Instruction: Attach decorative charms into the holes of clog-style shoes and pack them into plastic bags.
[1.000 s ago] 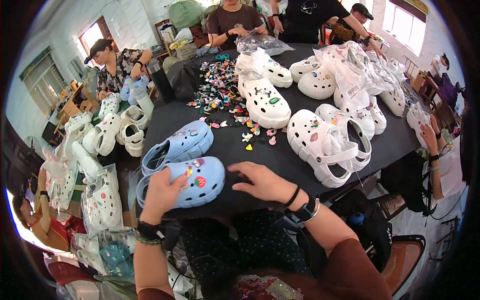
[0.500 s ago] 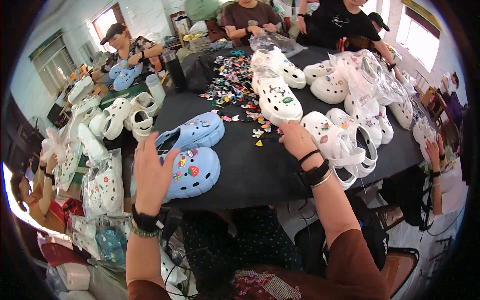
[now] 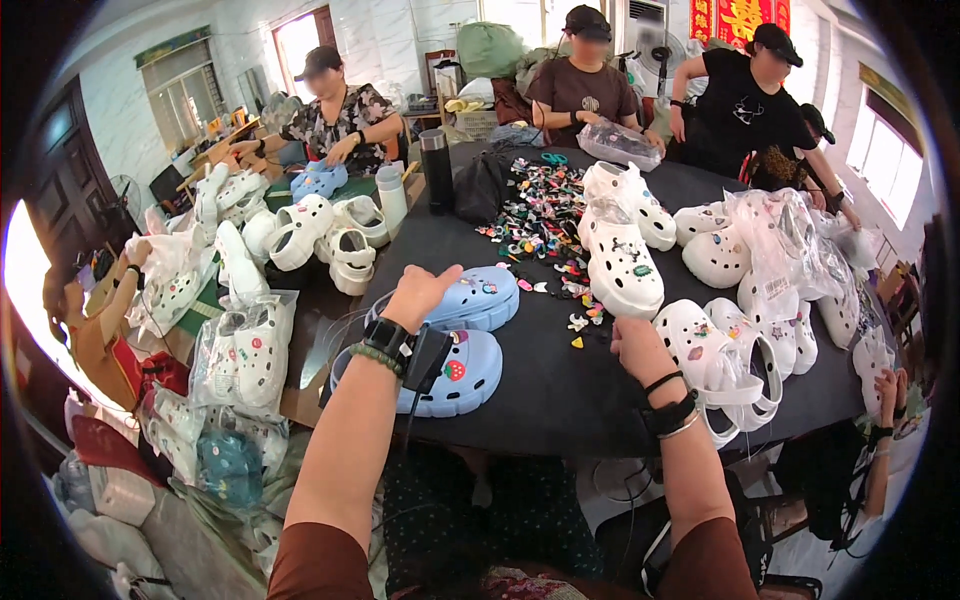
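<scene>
In front of me on the black table lies a pair of light blue clogs with charms: the far clog (image 3: 478,303) and the near clog (image 3: 470,385), which has a strawberry charm. My left hand (image 3: 415,298) is over the pair, its thumb stretched out and most fingers turned from view; it appears to hold nothing. My right hand (image 3: 640,347) is curled closed near the toe of a white clog (image 3: 624,268) and a few loose charms (image 3: 580,322). What its fingers hold, if anything, is hidden. White clogs with charms (image 3: 690,345) stand right beside it.
A heap of small colourful charms (image 3: 545,205) spreads across the table's far middle. Bagged white clogs (image 3: 780,250) are piled at right, more white clogs (image 3: 250,355) at left. A black bottle (image 3: 436,170) and a black bag (image 3: 480,187) stand farther back. Several people work around the table.
The view has tilted up and turned left. My left hand has turned and moved farther over the blue clogs. My right hand stays near the white clogs, its fingers more curled.
</scene>
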The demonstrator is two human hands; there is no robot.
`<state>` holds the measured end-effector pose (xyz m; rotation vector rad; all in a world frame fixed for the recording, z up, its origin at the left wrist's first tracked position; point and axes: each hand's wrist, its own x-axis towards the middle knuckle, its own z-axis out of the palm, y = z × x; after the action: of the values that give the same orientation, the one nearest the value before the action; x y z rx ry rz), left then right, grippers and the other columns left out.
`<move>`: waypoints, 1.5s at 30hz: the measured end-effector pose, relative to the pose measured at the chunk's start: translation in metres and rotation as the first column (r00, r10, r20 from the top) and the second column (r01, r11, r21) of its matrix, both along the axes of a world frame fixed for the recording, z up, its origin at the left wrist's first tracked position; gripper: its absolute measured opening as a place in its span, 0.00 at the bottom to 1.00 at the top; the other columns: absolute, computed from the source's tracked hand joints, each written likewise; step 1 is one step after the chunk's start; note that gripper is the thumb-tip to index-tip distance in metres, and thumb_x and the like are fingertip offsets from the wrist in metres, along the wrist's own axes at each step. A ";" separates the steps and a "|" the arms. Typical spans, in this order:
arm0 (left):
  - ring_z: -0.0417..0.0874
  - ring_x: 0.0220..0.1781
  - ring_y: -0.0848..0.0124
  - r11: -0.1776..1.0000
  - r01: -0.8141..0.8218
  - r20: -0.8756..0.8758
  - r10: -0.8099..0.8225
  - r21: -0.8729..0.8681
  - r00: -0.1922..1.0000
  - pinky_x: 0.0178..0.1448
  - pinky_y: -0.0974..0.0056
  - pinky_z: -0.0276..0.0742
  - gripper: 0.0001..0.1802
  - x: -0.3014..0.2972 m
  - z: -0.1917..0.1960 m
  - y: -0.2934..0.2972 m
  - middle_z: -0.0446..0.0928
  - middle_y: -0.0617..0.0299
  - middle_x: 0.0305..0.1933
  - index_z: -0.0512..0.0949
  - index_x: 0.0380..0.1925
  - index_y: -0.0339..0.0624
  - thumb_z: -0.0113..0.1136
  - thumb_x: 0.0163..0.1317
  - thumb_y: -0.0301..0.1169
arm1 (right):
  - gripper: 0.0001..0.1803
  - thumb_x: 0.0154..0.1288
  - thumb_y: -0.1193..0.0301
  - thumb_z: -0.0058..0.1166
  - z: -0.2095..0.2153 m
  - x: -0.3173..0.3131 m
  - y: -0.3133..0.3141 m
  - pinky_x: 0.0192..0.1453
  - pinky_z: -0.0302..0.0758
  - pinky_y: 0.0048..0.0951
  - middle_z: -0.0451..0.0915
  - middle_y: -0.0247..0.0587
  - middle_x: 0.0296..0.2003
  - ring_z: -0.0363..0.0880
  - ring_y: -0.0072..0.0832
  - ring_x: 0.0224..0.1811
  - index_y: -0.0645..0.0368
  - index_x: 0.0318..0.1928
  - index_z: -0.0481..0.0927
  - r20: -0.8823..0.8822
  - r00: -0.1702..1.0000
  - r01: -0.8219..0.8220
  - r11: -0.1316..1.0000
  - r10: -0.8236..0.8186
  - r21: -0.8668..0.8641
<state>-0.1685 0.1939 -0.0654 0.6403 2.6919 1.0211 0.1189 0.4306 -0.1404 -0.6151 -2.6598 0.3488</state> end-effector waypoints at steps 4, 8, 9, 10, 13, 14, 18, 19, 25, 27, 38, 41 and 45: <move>0.81 0.46 0.60 0.996 -0.017 0.200 -0.001 0.086 0.980 0.45 0.57 0.80 0.52 -0.004 0.001 -0.006 0.75 0.48 0.53 0.59 0.67 0.37 0.69 0.49 0.56 | 0.08 0.57 0.77 0.60 0.065 -0.036 -0.043 0.41 0.77 0.40 0.82 0.52 0.31 0.83 0.46 0.37 0.65 0.37 0.77 -0.103 0.991 -0.119 0.943 0.092 -0.309; 0.77 0.41 0.65 0.971 -0.010 0.269 -0.057 0.239 0.961 0.44 0.58 0.77 0.52 0.007 0.003 -0.006 0.75 0.54 0.44 0.50 0.73 0.46 0.70 0.52 0.36 | 0.07 0.59 0.76 0.60 0.092 -0.078 -0.059 0.39 0.77 0.32 0.82 0.45 0.29 0.82 0.35 0.33 0.64 0.36 0.78 -0.264 0.938 -0.317 0.868 0.226 -0.383; 0.76 0.40 0.67 0.947 0.002 0.287 -0.100 0.323 0.953 0.44 0.59 0.76 0.53 0.011 0.001 -0.008 0.75 0.56 0.40 0.48 0.74 0.49 0.69 0.52 0.31 | 0.06 0.61 0.77 0.59 0.094 -0.088 -0.058 0.37 0.76 0.28 0.81 0.39 0.29 0.80 0.27 0.32 0.64 0.37 0.78 -0.356 0.892 -0.415 0.818 0.279 -0.398; 0.74 0.37 0.69 0.908 0.010 0.281 -0.141 0.420 0.949 0.44 0.61 0.75 0.54 0.020 0.001 -0.010 0.74 0.59 0.34 0.46 0.76 0.53 0.66 0.52 0.22 | 0.05 0.62 0.78 0.58 0.094 -0.099 -0.056 0.36 0.75 0.24 0.80 0.34 0.29 0.78 0.19 0.31 0.64 0.38 0.78 -0.447 0.835 -0.510 0.759 0.322 -0.405; 0.69 0.30 0.74 0.797 0.114 0.203 -0.286 0.593 0.937 0.39 0.66 0.71 0.54 0.028 -0.002 -0.010 0.69 0.64 0.28 0.44 0.76 0.54 0.64 0.53 0.21 | 0.04 0.62 0.79 0.58 0.094 -0.127 -0.052 0.38 0.75 0.22 0.80 0.32 0.31 0.77 0.17 0.32 0.64 0.38 0.78 -0.476 0.810 -0.575 0.624 0.343 -0.529; 0.62 0.25 0.78 0.827 0.149 0.167 -0.281 0.542 0.945 0.32 0.71 0.64 0.54 0.034 -0.002 -0.011 0.62 0.70 0.23 0.42 0.76 0.54 0.62 0.54 0.19 | 0.05 0.62 0.78 0.59 0.093 -0.132 -0.052 0.38 0.74 0.21 0.80 0.31 0.29 0.77 0.16 0.32 0.64 0.38 0.79 -0.470 0.820 -0.557 0.640 0.326 -0.529; 0.57 0.21 0.80 0.815 0.263 -0.028 -0.291 0.517 0.956 0.29 0.72 0.58 0.55 0.043 -0.003 -0.009 0.57 0.74 0.20 0.40 0.77 0.54 0.61 0.54 0.18 | 0.06 0.61 0.75 0.61 0.077 -0.146 -0.054 0.35 0.74 0.23 0.82 0.36 0.27 0.77 0.19 0.29 0.63 0.38 0.83 -0.520 0.796 -0.571 0.670 0.310 -0.474; 0.57 0.21 0.80 0.819 0.265 -0.031 -0.291 0.509 0.956 0.29 0.72 0.58 0.55 0.043 -0.005 -0.010 0.57 0.74 0.20 0.40 0.77 0.54 0.61 0.54 0.18 | 0.06 0.61 0.75 0.61 0.071 -0.148 -0.053 0.35 0.74 0.23 0.82 0.36 0.27 0.77 0.19 0.29 0.63 0.38 0.83 -0.527 0.793 -0.574 0.667 0.306 -0.476; 0.57 0.21 0.80 0.859 0.363 -0.096 -0.353 0.362 0.931 0.29 0.72 0.59 0.54 0.057 0.011 -0.011 0.54 0.73 0.19 0.40 0.77 0.56 0.60 0.55 0.18 | 0.07 0.57 0.74 0.63 0.060 -0.145 -0.054 0.38 0.75 0.28 0.82 0.43 0.30 0.80 0.28 0.32 0.61 0.36 0.84 -0.507 0.810 -0.531 0.737 0.295 -0.419; 0.61 0.19 0.75 0.853 0.389 -0.122 -0.371 0.347 0.921 0.28 0.68 0.64 0.52 0.055 0.007 -0.011 0.57 0.68 0.16 0.43 0.77 0.58 0.59 0.56 0.21 | 0.06 0.55 0.73 0.64 0.053 -0.144 -0.054 0.38 0.75 0.31 0.80 0.44 0.30 0.79 0.33 0.32 0.59 0.34 0.84 -0.513 0.812 -0.527 0.729 0.279 -0.438; 0.58 0.22 0.73 0.801 0.518 -0.166 -0.490 0.301 0.856 0.31 0.68 0.61 0.48 0.061 0.009 -0.012 0.58 0.64 0.18 0.50 0.76 0.60 0.58 0.56 0.21 | 0.15 0.50 0.72 0.69 0.053 -0.135 -0.057 0.63 0.67 0.41 0.74 0.47 0.53 0.71 0.46 0.57 0.55 0.40 0.82 -0.350 0.910 -0.336 0.888 0.220 -0.315; 0.58 0.22 0.72 0.784 0.550 -0.189 -0.516 0.290 0.835 0.31 0.68 0.61 0.47 0.072 0.016 -0.010 0.59 0.63 0.19 0.52 0.75 0.60 0.58 0.56 0.21 | 0.28 0.49 0.71 0.71 0.052 -0.132 -0.044 0.63 0.68 0.42 0.73 0.47 0.56 0.70 0.46 0.60 0.56 0.53 0.74 -0.380 0.903 -0.389 0.756 0.201 -0.526; 0.58 0.23 0.72 0.782 0.571 -0.206 -0.534 0.249 0.820 0.32 0.68 0.62 0.47 0.070 0.012 -0.014 0.61 0.62 0.21 0.53 0.75 0.60 0.58 0.56 0.20 | 0.45 0.52 0.67 0.73 0.053 -0.130 -0.034 0.64 0.68 0.40 0.72 0.56 0.58 0.70 0.43 0.63 0.56 0.67 0.59 -0.330 0.896 -0.444 0.558 0.299 -0.701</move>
<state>-0.0983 0.1796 -0.0532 1.4940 2.2023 1.2421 -0.0110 0.3968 -0.0870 -0.1816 -2.3492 1.6442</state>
